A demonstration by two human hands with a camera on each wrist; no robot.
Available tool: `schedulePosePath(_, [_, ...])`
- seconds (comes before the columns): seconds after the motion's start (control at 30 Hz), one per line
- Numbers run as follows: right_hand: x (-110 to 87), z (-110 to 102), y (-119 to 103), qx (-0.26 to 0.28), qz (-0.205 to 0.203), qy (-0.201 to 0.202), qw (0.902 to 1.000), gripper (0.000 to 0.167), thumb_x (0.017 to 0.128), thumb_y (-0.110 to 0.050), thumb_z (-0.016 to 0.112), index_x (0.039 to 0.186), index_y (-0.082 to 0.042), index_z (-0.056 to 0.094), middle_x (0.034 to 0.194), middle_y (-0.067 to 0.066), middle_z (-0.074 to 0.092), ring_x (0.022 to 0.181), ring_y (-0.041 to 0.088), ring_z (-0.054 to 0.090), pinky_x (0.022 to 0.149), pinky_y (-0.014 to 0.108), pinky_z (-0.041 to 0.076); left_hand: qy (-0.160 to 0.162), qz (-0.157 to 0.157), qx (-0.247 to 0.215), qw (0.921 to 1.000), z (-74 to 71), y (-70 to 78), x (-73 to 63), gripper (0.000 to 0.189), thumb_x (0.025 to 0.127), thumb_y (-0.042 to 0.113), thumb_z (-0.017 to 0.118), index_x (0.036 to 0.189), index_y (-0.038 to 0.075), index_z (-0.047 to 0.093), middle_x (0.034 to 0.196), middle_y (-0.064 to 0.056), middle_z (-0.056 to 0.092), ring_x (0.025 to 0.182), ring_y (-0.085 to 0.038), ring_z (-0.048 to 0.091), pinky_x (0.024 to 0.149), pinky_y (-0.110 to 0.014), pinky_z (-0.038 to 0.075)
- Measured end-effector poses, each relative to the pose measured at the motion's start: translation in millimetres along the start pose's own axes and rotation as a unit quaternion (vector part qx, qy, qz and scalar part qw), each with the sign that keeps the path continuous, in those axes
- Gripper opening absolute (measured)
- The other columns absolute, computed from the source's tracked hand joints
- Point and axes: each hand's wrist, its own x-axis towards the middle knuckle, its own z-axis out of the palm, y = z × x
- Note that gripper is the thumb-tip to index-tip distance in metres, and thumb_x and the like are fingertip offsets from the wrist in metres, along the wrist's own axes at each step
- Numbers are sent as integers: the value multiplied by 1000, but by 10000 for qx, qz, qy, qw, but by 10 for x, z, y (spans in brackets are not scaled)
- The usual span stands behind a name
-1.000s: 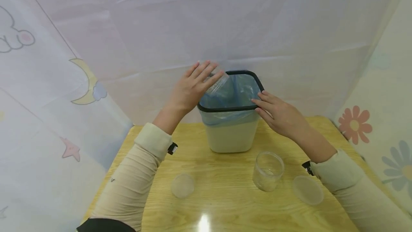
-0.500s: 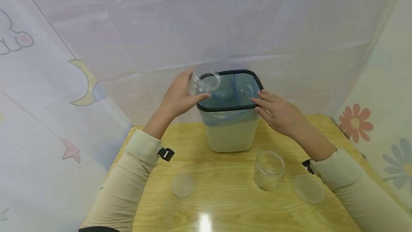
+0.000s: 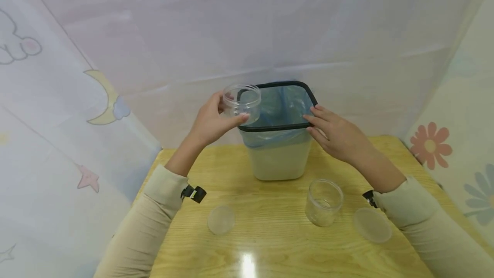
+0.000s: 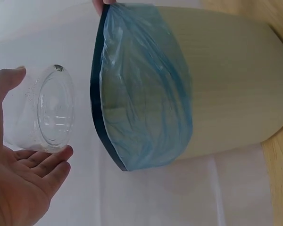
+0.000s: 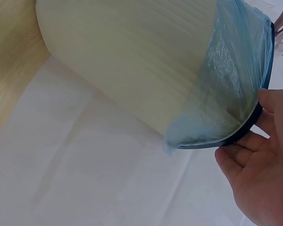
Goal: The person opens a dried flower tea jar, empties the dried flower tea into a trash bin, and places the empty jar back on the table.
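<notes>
My left hand (image 3: pixel 212 119) holds a clear plastic jar (image 3: pixel 242 104) upright, its mouth upward, at the left side of the trash bin's rim. Thumb and fingers clasp the jar's sides, and a small dark spot shows by its base in the left wrist view. The pale trash bin (image 3: pixel 278 162) has a black rim band (image 3: pixel 278 128) and a blue bag (image 4: pixel 141 94) folded over its edge. My right hand (image 3: pixel 337 138) grips the bin's right front rim, thumb against the bag outside, as the right wrist view shows. Part of the bin's inside is hidden by the jar.
Another clear jar (image 3: pixel 324 205) stands without a lid on the wooden table (image 3: pixel 266 235), in front of the bin. One round translucent lid (image 3: pixel 221 220) lies left of it, a larger lid (image 3: pixel 372 225) to its right. A fabric backdrop (image 3: pixel 200 33) rises behind.
The left hand has turned from palm down over the bin, jar mostly hidden beneath it, to holding the jar upright, and has drawn back to the left. The right hand has stayed on the rim.
</notes>
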Motion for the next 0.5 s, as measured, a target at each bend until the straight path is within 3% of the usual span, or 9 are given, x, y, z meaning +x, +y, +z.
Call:
schedulePosePath(0.2, [8,18,-38,96,71,-219,9997,50,105,-24,58,149,-2,50,156,27,38,148,41,30,113,60,35,-54,137,-140,9998,-18,-23,-172,74,83,55,77,138,14,47,130,-7,51,129,-29,50,106,-50,44])
schedulePosePath(0.33, [5,28,-41,95,20,-159,9998,51,105,-24,59,149,-1,49,155,28,38,148,41,30,113,60,35,-66,253,-432,9987,0,-32,-271,77,84,47,80,142,11,44,137,-5,51,139,-26,47,115,-45,39])
schedulePosePath(0.5, [-4,46,-37,42,-2,-13,10000,51,104,-22,60,148,1,49,155,28,39,148,41,30,114,60,34,-107,364,-623,9973,24,-52,-416,82,84,36,82,148,8,39,139,-9,52,138,-23,49,118,-40,36])
